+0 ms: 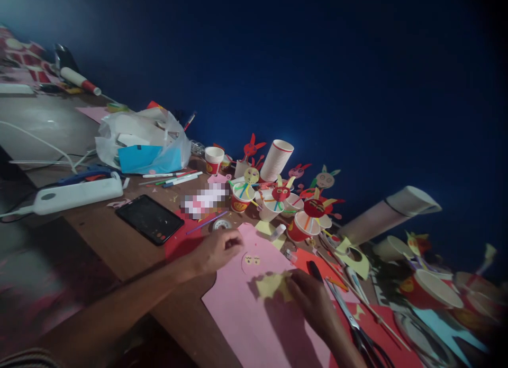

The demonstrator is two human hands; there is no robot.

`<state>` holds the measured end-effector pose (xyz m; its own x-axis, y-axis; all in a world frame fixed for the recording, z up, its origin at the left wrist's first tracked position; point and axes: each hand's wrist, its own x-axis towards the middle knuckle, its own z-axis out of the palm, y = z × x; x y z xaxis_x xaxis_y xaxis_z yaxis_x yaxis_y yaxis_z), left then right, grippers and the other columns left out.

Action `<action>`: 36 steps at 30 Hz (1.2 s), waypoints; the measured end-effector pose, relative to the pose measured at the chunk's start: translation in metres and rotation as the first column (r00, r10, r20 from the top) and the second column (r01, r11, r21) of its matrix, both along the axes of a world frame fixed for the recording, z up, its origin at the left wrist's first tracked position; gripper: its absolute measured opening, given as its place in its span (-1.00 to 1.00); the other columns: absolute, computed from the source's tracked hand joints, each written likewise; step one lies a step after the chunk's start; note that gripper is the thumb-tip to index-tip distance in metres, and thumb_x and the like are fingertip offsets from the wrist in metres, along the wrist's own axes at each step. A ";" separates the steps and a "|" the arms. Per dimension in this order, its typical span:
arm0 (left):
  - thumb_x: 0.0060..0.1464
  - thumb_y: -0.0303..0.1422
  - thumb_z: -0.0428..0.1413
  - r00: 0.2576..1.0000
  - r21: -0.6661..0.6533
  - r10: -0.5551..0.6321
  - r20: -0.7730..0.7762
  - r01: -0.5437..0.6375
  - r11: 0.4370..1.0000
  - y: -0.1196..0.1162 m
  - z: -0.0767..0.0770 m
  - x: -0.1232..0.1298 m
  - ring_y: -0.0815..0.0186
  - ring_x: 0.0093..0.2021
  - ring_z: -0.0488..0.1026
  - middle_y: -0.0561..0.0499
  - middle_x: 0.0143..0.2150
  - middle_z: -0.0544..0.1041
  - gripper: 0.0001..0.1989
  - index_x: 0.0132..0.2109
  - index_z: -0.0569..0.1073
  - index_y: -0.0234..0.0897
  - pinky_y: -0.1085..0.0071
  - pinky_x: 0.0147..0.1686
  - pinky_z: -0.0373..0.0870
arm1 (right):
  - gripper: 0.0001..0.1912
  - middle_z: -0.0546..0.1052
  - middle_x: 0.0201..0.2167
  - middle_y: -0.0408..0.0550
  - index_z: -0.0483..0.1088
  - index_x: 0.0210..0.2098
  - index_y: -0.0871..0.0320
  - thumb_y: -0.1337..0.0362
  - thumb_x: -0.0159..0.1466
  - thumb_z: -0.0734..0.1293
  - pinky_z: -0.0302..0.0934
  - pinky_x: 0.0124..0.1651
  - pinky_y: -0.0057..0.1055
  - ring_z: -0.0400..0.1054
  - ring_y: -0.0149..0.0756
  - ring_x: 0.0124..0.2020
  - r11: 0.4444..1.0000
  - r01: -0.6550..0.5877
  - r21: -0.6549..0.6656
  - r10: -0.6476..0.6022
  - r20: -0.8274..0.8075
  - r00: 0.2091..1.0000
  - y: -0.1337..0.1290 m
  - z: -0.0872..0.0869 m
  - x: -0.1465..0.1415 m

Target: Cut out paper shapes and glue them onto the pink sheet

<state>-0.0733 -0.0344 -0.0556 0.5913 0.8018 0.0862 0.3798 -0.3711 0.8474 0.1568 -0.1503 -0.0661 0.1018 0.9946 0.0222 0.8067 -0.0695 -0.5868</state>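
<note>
A large pink paper (238, 304) lies on the table, with a small drawn face (252, 260) with two yellow eyes near its upper part. My left hand (220, 250) is over the paper's upper left edge, its fingers curled together; anything between them is too small to make out. On the right, my right hand (311, 299) pinches a yellow paper piece (274, 287) with a ragged edge above the pink sheet. Scissors (353, 320) with black handles lie to the right of my right hand. A white glue tube (278, 232) lies beyond the pink paper.
Paper cups with paper animal faces (281, 193) stand at the back. A phone (150, 218), a power strip (79, 195) and a plastic bag (174, 140) are at the left. A rolled sheet (381, 217) and more cups (431, 288) are at the right.
</note>
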 end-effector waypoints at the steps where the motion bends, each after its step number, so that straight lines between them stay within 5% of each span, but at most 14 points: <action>1: 0.04 -0.35 -0.03 1.000 0.024 0.030 -0.006 -0.030 0.999 0.008 0.002 -0.005 0.44 -0.45 0.27 0.10 -0.47 0.39 -0.84 -0.40 0.40 -0.31 0.53 -0.44 0.17 | -0.73 0.48 -0.58 -0.16 0.41 -0.42 0.13 0.20 0.26 0.14 0.16 -0.51 -0.49 0.36 -0.33 -0.56 1.000 0.029 0.007 -0.029 0.071 0.997 0.001 -0.002 0.011; 7: 0.11 -0.22 -0.06 0.949 0.208 0.157 -0.275 -0.101 0.973 0.036 0.011 -0.043 0.43 -0.50 0.25 0.08 -0.57 0.35 -0.67 -0.51 0.38 -0.32 0.52 -0.49 0.07 | -0.70 0.53 -0.27 0.09 0.46 -0.20 0.16 0.23 0.27 0.13 0.12 -0.22 -0.27 0.39 -0.08 -0.23 0.984 0.092 0.156 -0.152 0.432 0.889 0.013 -0.010 0.017; 11: 0.14 -0.28 -0.09 0.845 0.295 0.249 -0.473 -0.115 0.949 0.037 0.008 -0.073 0.34 -0.38 0.39 0.01 -0.40 0.49 -0.72 -0.40 0.45 -0.27 0.49 -0.41 0.13 | -0.73 0.53 -0.35 -0.06 0.47 -0.27 0.05 0.30 0.30 0.14 0.06 -0.19 -0.26 0.39 -0.17 -0.29 0.991 -0.039 0.126 -0.037 0.552 0.833 0.018 -0.012 -0.009; 14: 0.11 -0.37 -0.06 0.769 0.337 0.312 -0.558 -0.133 0.932 0.034 0.002 -0.092 0.25 -0.22 0.43 -0.03 -0.24 0.52 -0.78 -0.27 0.48 -0.24 0.43 -0.27 0.22 | -0.75 0.52 -0.40 0.03 0.48 -0.32 0.13 0.36 0.27 0.16 0.03 -0.24 -0.16 0.37 -0.04 -0.32 0.991 -0.010 0.133 -0.078 0.638 0.766 0.019 -0.011 -0.009; 18: 0.04 -0.36 0.04 0.757 0.396 0.322 -0.569 -0.090 0.914 0.032 -0.008 -0.104 0.15 -0.02 0.34 -0.07 -0.07 0.48 -0.79 -0.16 0.48 -0.23 0.34 -0.09 0.25 | -0.75 0.52 -0.32 0.17 0.45 -0.16 0.27 0.29 0.23 0.25 0.04 -0.24 -0.10 0.36 0.06 -0.30 0.980 0.047 0.191 -0.171 0.710 0.683 0.018 -0.013 0.006; 22: 0.03 -0.32 0.07 0.734 0.396 0.310 -0.604 -0.061 0.916 0.031 -0.012 -0.105 0.13 -0.03 0.33 -0.09 -0.08 0.45 -0.75 -0.13 0.48 -0.24 0.29 -0.07 0.26 | -0.67 0.53 -0.25 0.16 0.40 -0.10 0.25 0.19 0.22 0.25 0.06 -0.21 -0.10 0.36 0.01 -0.28 0.956 -0.032 0.292 -0.214 0.765 0.607 0.015 -0.018 0.006; 28: -0.04 -0.19 0.13 0.668 0.401 0.315 -0.674 -0.028 0.916 0.020 -0.009 -0.111 0.10 -0.10 0.34 -0.14 -0.12 0.42 -0.66 -0.13 0.49 -0.28 0.23 -0.08 0.25 | -0.78 0.53 -0.29 0.00 0.41 -0.19 0.12 0.23 0.29 0.16 0.03 -0.14 -0.13 0.36 -0.10 -0.30 0.891 -0.214 0.400 -0.101 0.635 0.766 0.009 -0.016 -0.016; 36: 0.00 -0.23 0.13 0.719 0.503 0.361 -0.594 -0.019 0.864 -0.005 -0.026 -0.122 0.12 -0.06 0.25 -0.07 -0.07 0.41 -0.75 -0.16 0.51 -0.21 0.25 -0.16 0.21 | -0.84 0.53 -0.37 -0.08 0.40 -0.28 0.10 0.36 0.25 0.19 -0.02 -0.11 -0.20 0.34 -0.20 -0.33 0.866 -0.339 0.368 0.162 0.435 0.886 0.017 -0.015 -0.052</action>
